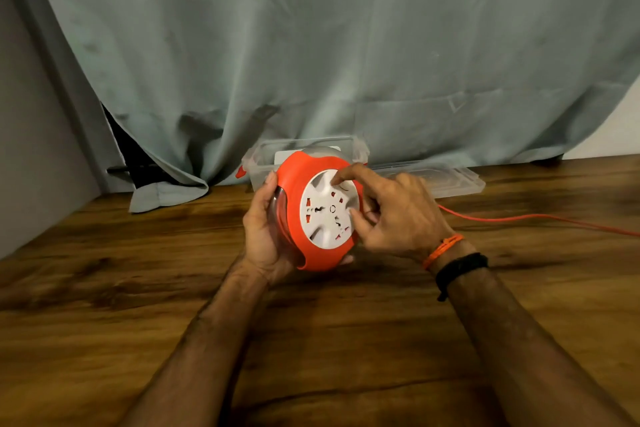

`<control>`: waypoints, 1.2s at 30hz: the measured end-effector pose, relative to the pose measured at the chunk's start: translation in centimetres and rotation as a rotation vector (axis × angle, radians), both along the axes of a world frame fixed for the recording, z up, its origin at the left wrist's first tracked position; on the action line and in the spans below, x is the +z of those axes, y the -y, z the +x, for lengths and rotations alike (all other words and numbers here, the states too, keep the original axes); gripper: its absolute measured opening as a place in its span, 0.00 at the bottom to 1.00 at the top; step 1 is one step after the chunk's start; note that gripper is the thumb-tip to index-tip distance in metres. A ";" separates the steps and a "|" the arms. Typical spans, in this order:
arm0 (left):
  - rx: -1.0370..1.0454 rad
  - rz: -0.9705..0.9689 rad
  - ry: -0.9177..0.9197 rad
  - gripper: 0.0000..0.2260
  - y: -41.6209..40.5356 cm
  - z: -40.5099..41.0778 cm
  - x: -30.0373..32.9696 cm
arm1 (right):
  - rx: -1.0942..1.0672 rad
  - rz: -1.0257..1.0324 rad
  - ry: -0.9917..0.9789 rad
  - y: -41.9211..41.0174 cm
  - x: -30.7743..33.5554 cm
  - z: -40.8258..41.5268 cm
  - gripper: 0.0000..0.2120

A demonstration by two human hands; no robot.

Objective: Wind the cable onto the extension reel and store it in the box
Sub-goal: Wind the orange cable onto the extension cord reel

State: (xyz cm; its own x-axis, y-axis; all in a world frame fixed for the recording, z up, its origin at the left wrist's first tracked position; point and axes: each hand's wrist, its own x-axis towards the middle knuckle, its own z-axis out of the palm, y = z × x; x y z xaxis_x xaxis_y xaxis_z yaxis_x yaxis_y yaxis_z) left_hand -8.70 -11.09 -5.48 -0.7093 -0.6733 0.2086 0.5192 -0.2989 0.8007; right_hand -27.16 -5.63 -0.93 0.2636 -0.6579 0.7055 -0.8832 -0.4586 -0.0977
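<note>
Head view showed my left hand (pixel 268 236) gripping the reel (pixel 318 215) off the table (pixel 138 288), my right hand (pixel 398 215) pinching its white dial, cable (pixel 540 218) trailing right.

reel (pixel 322 211) before box (pixel 277 156); lid (pixel 446 180) right of box; cable (pixel 540 218) trails right
</note>
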 end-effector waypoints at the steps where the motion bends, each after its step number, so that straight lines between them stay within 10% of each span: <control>1: -0.005 0.011 0.000 0.37 0.0 0.0 0.0 | 0.003 0.004 -0.035 0.0 0.0 0.1 0.24; 29: 0.307 -0.029 -0.103 0.33 -0.8 -1.1 0.7 | -0.197 -0.024 0.050 1.0 -1.8 1.3 0.31; 36: 0.113 -0.034 -0.015 0.35 -1.0 -0.5 0.7 | 0.022 0.006 0.081 0.2 -0.2 -0.2 0.13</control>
State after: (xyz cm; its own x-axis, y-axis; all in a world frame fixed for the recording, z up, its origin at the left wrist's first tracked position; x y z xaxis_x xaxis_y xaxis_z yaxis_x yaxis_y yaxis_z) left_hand -9.18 -10.11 -4.77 -0.6257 -0.7413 0.2427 0.5603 -0.2107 0.8010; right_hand -27.32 -5.79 -1.16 0.2202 -0.6566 0.7214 -0.8617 -0.4775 -0.1715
